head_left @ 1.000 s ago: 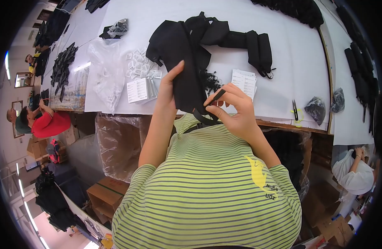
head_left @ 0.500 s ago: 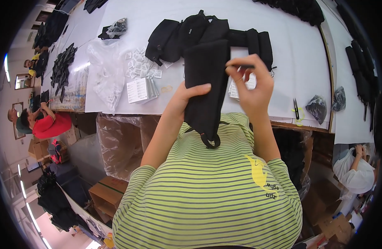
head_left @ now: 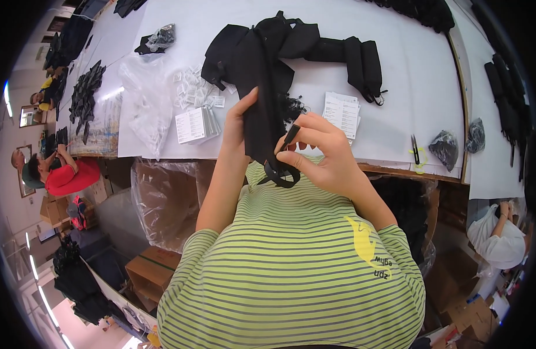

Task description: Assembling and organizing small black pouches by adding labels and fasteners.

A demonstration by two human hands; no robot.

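The person has two bare hands and one long black fabric piece; nearby are two stacks of white rectangular cards, one clear plastic bag, one pair of black snips.

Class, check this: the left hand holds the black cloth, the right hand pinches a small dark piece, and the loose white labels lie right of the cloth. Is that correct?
Not quite: the head view shows the loose white labels left of the black cloth. The left hand does hold that cloth, and the right hand does pinch a small dark piece.
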